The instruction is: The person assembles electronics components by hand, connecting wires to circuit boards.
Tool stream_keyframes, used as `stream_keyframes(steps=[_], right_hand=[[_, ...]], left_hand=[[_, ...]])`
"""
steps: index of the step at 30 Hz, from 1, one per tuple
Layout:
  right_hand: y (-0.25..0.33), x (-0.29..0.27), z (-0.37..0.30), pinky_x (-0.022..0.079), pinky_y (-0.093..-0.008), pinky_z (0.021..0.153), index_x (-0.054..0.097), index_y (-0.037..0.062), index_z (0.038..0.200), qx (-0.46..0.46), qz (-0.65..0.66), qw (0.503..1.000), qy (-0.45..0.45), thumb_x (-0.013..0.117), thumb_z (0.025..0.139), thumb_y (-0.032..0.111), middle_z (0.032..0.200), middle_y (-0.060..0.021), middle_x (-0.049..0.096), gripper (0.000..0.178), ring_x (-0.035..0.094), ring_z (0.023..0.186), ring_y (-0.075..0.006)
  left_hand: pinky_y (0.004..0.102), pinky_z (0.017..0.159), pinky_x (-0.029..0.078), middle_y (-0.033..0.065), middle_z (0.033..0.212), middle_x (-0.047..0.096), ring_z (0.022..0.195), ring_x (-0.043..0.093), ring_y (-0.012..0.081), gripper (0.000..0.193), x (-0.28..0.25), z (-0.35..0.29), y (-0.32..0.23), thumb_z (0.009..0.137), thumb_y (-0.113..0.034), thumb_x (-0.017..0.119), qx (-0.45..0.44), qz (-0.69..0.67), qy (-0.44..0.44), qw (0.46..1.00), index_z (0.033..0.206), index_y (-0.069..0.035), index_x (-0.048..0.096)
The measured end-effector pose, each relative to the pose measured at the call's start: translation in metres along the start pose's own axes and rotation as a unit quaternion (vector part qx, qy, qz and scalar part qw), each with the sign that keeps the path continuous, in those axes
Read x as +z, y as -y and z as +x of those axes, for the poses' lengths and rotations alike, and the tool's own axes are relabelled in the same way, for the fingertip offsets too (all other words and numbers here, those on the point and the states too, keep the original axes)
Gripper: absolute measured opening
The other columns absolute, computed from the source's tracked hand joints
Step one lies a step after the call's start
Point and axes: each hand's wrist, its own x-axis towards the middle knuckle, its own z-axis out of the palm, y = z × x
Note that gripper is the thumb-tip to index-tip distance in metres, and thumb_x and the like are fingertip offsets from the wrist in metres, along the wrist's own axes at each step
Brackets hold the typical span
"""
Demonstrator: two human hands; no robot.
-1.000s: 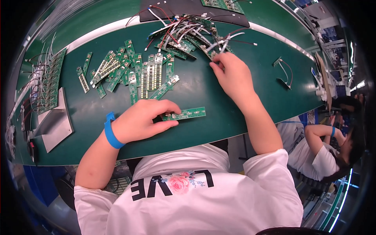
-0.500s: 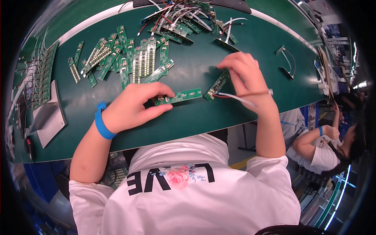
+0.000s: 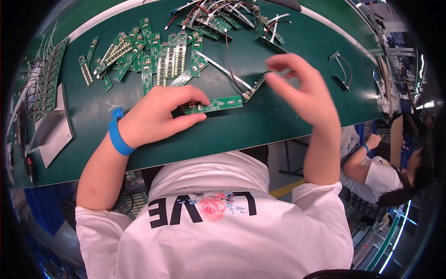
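My left hand point(image 3: 160, 114), a blue band on its wrist, grips the left end of a long green circuit board point(image 3: 225, 103) between thumb and fingers, low over the table. Close to that board's right end, a smaller circuit board point(image 3: 254, 88) stands tilted. From it a white cable point(image 3: 223, 69) and a thin dark red wire point(image 3: 228, 58) run toward the upper left. My right hand point(image 3: 295, 86) is at the small board's far end, thumb and index finger apart. Whether the thumb tip touches the board, I cannot tell.
Loose circuit board strips point(image 3: 146, 69) lie behind my left hand. A heap of wired boards point(image 3: 223, 21) is at the back. Far left are a wired board panel point(image 3: 46, 79) and a bent metal plate point(image 3: 58, 135). Another wired pair point(image 3: 341, 72) lies right. A co-worker point(image 3: 378, 172) sits beyond.
The small board has been turned over onto its edge; its wires swung from the right side to the upper left. My right hand moved slightly right, its thumb extended. The left hand keeps its grip.
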Motion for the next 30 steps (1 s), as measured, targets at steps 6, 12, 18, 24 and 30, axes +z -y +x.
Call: stream_keyframes(steps=[6,12,18,24,30], right_hand=[[0.026,0.058,0.025,0.041,-0.0396,0.083,0.053,0.0024,0.107,-0.070,-0.274,0.959,-0.018,0.071,0.074,0.020,0.092,-0.0131,0.058,0.042,0.057,0.089,-0.0323],[0.006,0.045,0.028,0.043,-0.0348,0.085,0.060,-0.0022,0.090,0.084,-0.127,0.985,0.077,0.065,0.076,0.010,0.080,-0.0115,0.066,0.019,0.064,0.079,-0.0259],[-0.017,0.026,0.018,0.052,-0.0270,0.071,0.061,-0.0058,0.097,0.040,0.338,0.939,-0.051,0.060,0.086,0.005,0.086,-0.0131,0.067,0.015,0.066,0.082,-0.0176],[-0.015,0.023,0.029,0.050,-0.0314,0.079,0.061,-0.0070,0.102,0.022,0.562,0.822,-0.093,0.054,0.092,0.011,0.085,-0.0140,0.066,0.022,0.064,0.076,-0.0191],[-0.014,0.004,0.031,0.035,-0.0230,0.050,0.056,-0.0032,0.108,-0.018,0.522,0.848,0.087,0.050,0.095,0.017,0.052,0.0003,0.049,0.025,0.044,0.047,-0.0078]], left_hand=[[0.0265,0.058,0.046,0.0078,0.084,0.064,0.070,0.061,0.0178,0.020,0.000,0.000,0.002,0.078,-0.008,0.069,0.012,0.014,-0.009,1.000,0.096,-0.003,0.063],[0.0269,0.056,0.045,0.0075,0.082,0.065,0.069,0.061,0.0185,0.018,-0.004,-0.004,0.003,0.078,-0.008,0.069,0.024,0.039,-0.008,0.999,0.094,-0.003,0.064],[0.0263,0.055,0.044,0.0069,0.082,0.065,0.068,0.060,0.0170,0.018,-0.005,-0.002,0.002,0.078,-0.007,0.070,0.020,0.027,-0.007,0.999,0.094,-0.004,0.064],[0.0246,0.056,0.044,0.0056,0.082,0.064,0.069,0.060,0.0127,0.018,-0.006,-0.001,-0.001,0.078,-0.006,0.069,0.011,0.017,-0.041,0.999,0.095,-0.003,0.064],[0.0219,0.062,0.048,0.0049,0.083,0.063,0.071,0.062,0.0105,0.017,-0.019,-0.004,0.004,0.080,-0.004,0.068,-0.028,-0.052,-0.103,0.993,0.096,-0.001,0.062]])
